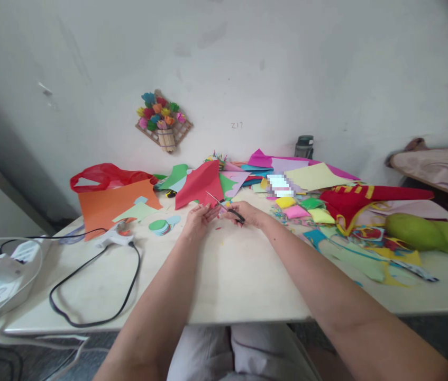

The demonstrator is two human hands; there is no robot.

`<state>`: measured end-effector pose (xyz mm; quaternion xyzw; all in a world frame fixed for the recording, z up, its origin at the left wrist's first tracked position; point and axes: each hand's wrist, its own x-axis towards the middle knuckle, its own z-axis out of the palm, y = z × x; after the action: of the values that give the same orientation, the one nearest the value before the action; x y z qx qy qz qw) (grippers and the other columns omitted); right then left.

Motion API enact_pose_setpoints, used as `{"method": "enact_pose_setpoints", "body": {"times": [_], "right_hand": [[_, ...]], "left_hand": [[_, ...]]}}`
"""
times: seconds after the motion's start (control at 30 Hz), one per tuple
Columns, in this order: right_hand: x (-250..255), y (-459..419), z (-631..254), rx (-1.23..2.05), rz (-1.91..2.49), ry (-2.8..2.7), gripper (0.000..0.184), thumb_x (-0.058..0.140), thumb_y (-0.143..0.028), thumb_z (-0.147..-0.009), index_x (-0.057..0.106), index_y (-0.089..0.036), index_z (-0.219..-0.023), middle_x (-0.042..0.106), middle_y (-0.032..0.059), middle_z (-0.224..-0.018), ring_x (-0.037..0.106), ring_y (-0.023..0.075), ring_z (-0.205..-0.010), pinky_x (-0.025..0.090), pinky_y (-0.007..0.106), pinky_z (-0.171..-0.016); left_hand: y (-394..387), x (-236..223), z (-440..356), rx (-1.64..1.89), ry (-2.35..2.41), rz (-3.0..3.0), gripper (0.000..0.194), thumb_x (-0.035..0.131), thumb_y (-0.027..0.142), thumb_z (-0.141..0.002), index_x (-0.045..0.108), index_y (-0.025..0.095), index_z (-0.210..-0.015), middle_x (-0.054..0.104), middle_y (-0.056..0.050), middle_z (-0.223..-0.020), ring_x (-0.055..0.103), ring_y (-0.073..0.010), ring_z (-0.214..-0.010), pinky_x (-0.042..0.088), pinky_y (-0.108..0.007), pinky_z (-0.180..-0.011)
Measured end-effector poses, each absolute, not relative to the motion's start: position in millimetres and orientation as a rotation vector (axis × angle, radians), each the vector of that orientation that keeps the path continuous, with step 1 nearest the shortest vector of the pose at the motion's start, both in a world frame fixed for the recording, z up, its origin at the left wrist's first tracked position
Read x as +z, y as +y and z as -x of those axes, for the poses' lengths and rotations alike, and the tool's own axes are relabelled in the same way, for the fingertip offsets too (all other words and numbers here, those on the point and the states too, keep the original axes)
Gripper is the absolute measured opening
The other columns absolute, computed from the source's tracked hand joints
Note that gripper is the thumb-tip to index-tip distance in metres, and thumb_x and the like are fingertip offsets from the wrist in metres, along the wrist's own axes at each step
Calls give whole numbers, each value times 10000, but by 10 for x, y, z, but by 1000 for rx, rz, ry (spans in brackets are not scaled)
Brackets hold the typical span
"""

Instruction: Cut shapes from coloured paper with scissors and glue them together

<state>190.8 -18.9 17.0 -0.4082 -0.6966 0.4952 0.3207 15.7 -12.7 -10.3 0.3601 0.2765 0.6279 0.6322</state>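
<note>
While our right hand (249, 214) grips the scissors (228, 209), which point forward-left toward the red paper (199, 185) just beyond, our left hand (200, 220) is nearer the paper; its hold we cannot tell.

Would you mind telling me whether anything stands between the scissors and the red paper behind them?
Nothing visible does: the scissors in the right hand partly overlap the red paper in this view, though whether they touch it I cannot tell.
</note>
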Motion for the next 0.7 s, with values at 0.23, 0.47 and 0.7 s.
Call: {"method": "enact_pose_setpoints", "body": {"times": [0.23, 0.47, 0.7], "right_hand": [[182, -200, -1916, 1287, 1068, -1835, 267, 688, -344, -659, 500, -154, -656, 448, -72, -401, 385, 43, -315, 309, 150, -304], [167, -180, -1919, 1309, 1047, -1819, 253, 684, -337, -667, 515, -150, -671, 447, -74, -397, 378, 43, -314, 308, 150, -303], [140, -152, -1935, 1302, 1027, -1819, 270, 695, -341, -651, 501, -153, -653, 457, -71, -409, 381, 41, -320, 306, 147, -300]], "left_hand": [[-129, -99, -157, 1439, 647, -822, 92, 627, 97, -688, 565, 123, -624, 687, -86, -715, 643, -270, -909, 506, -373, -816], [-131, -104, -154, 1424, 652, -828, 60, 623, 108, -693, 582, 123, -653, 692, -93, -751, 637, -269, -928, 507, -376, -821], [-144, -93, -155, 1378, 658, -841, 27, 589, 103, -694, 602, 112, -672, 695, -107, -779, 648, -261, -894, 513, -385, -818]]}}
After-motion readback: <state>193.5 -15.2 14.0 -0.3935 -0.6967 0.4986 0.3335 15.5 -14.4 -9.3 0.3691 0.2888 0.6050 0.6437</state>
